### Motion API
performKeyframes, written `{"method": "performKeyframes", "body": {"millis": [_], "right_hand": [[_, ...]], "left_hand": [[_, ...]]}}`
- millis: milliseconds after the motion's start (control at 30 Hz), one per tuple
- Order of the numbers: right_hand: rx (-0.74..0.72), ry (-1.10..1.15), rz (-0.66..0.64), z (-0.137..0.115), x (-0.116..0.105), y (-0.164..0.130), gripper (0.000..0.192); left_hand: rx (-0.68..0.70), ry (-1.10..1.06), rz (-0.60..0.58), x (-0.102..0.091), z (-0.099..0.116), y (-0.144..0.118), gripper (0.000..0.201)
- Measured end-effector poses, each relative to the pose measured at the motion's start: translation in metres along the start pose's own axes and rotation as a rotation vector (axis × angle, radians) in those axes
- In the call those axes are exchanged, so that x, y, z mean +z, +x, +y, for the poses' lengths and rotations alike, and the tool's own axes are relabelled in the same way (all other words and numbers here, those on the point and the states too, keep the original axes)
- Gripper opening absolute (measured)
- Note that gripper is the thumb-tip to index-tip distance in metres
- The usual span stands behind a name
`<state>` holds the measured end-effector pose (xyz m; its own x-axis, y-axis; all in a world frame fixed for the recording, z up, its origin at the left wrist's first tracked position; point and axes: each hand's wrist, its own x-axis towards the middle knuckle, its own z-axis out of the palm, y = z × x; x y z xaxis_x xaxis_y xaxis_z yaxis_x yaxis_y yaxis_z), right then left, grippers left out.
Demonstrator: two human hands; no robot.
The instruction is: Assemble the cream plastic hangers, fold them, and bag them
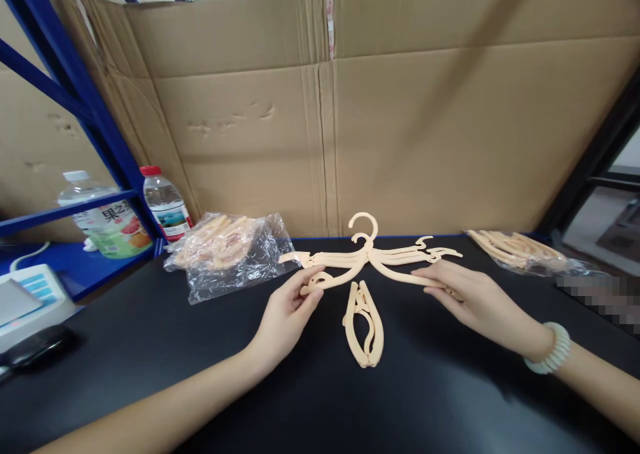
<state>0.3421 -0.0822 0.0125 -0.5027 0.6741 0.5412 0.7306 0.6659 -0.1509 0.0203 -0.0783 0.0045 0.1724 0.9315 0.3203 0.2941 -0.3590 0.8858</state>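
Fingers of the left hand (pixel 286 311) pinch one arm of the unfolded beige hanger (pixel 369 257) lying on the black desk (pixel 150 334); the right hand (pixel 467 297) grips the other arm. A folded hanger (pixel 364 324) lies just below, between both hands. A plastic bag of hangers (pixel 225 251) sits left.

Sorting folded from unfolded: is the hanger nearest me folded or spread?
Folded. The near hanger lies with both arms swung together into a narrow loop, unlike the spread hangers behind.

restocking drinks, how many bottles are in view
2, both at the far left by the blue rack: a large bottle with a fruit label, partly behind a rack bar, and a smaller red-capped bottle just to its right. More could be hidden outside the view.
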Motion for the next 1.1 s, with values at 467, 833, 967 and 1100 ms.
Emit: {"method": "performKeyframes", "body": {"millis": [467,833,967,1100], "right_hand": [[-0.037,-0.793,0.140,-0.0096,-0.0031,-0.0027,0.031],[-0.011,-0.603,0.176,-0.0082,0.0012,-0.0013,0.032],[0.019,-0.269,0.268,-0.0091,0.0033,0.0003,0.038],[0.177,0.113,0.299,-0.0068,0.0034,0.0037,0.037]], "left_hand": [[-0.064,-0.083,0.050,-0.0009,0.0064,0.0006,0.048],[-0.068,-0.127,0.047,0.0002,0.0061,-0.0012,0.047],[-0.072,-0.138,0.049,0.0002,0.0047,-0.0001,0.047],[-0.072,-0.145,0.060,0.0006,0.0052,0.0003,0.045]]}}
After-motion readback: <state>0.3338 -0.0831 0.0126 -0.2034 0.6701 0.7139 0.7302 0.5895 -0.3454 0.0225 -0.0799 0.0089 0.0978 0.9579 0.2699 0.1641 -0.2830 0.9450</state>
